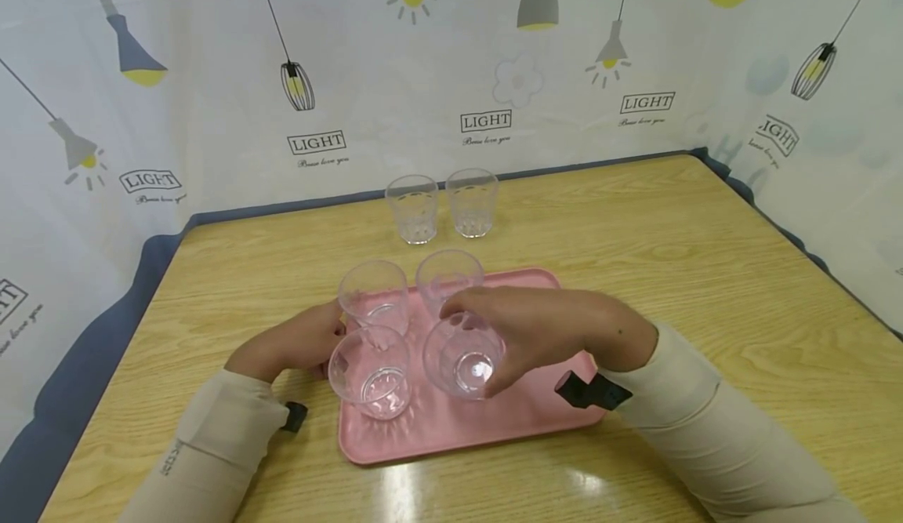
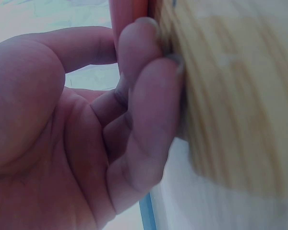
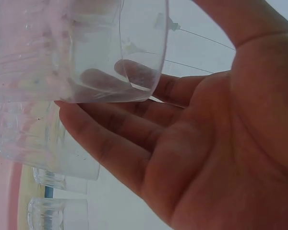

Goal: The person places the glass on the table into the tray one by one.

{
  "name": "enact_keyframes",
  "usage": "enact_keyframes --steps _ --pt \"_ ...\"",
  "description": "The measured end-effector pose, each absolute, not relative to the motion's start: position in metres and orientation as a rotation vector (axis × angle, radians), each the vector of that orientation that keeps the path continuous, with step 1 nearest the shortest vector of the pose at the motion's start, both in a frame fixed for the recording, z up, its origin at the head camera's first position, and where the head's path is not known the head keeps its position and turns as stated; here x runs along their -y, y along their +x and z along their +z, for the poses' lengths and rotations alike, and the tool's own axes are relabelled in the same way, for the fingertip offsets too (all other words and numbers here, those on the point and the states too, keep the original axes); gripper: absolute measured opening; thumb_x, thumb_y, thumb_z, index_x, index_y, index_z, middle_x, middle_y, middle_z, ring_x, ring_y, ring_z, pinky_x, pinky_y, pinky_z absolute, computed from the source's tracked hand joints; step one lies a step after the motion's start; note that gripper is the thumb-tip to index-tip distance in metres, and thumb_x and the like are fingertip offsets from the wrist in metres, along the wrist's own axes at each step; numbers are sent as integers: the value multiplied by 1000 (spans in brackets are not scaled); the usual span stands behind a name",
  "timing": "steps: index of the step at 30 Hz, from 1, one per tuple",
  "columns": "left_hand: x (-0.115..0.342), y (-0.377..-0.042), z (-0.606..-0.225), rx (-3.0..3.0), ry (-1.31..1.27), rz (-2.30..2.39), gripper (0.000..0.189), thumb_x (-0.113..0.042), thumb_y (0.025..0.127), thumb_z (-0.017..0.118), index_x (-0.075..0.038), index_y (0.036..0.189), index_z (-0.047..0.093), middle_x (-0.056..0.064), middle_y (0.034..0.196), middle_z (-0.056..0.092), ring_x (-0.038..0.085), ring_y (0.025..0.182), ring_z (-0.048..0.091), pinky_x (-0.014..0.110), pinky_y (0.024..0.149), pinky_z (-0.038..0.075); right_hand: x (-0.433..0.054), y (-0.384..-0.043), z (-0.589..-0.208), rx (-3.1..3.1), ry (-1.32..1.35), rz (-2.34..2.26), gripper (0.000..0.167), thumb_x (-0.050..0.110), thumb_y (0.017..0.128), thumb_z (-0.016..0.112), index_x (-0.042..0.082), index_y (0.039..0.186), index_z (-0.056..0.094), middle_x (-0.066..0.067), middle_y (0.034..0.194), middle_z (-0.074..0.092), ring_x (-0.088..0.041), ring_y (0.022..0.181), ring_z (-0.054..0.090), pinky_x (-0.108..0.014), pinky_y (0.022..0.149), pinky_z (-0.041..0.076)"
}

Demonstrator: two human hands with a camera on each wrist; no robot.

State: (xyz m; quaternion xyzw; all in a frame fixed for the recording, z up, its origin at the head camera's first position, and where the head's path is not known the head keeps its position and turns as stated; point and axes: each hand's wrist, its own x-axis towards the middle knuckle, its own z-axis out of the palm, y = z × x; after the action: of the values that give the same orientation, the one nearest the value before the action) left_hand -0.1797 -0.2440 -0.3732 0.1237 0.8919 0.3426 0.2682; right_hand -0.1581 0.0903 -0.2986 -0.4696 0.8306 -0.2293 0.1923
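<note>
My right hand (image 1: 532,331) grips a clear plastic cup (image 1: 458,366) over the middle of a pink tray (image 1: 536,409). In the right wrist view its fingers (image 3: 113,139) lie along the side of that cup (image 3: 86,52). A second clear cup (image 1: 384,397) stands at the tray's front left, and another cup (image 1: 370,292) is behind it. Beyond my right hand, partly covered by it, is one more cup (image 1: 437,280). My left hand (image 1: 306,343) holds the tray's left edge, its fingers curled at the rim close to the tabletop in the left wrist view.
Two more clear cups, the left one (image 1: 416,213) and the right one (image 1: 473,205), stand side by side on the wooden table (image 1: 635,233) behind the tray. A white curtain (image 1: 423,60) printed with lamps hangs round the table's back and sides.
</note>
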Motion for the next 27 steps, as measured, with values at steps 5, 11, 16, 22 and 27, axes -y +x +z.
enact_keyframes --steps 5,11,16,22,27 --pt "243 -179 -373 -2409 359 941 64 -17 100 58 -14 154 26 9 71 63 18 50 60 36 47 54 -92 -160 -298 -2325 -1289 -665 85 35 78 85 3 144 43 -10 143 54 -21 128 57 -35 109 47" --pt "243 -178 -372 -2409 354 939 63 -17 100 58 -14 154 26 9 71 63 18 50 59 36 47 54 -94 -161 -297 -2315 -1260 -665 88 35 77 86 4 146 41 -11 145 53 -23 128 57 -39 109 47" --pt "242 -179 -371 -2404 344 930 62 -18 100 59 -14 153 27 9 71 63 19 50 60 36 47 54 -95 -162 -298 -2322 -1250 -651 86 36 78 86 5 145 42 -10 144 54 -23 126 58 -38 107 49" --pt "242 -179 -372 -2404 350 931 63 -18 99 59 -14 153 27 9 71 63 19 50 60 35 47 54 -95 -162 -297 -2350 -1240 -617 85 35 77 86 7 145 44 -7 141 56 -20 124 59 -35 106 49" --pt "242 -179 -372 -2406 346 934 62 -18 99 59 -14 153 28 9 70 63 18 50 59 34 46 54 -95 -162 -298 -2369 -1233 -587 85 37 77 86 8 146 44 -5 140 57 -18 124 59 -34 105 49"
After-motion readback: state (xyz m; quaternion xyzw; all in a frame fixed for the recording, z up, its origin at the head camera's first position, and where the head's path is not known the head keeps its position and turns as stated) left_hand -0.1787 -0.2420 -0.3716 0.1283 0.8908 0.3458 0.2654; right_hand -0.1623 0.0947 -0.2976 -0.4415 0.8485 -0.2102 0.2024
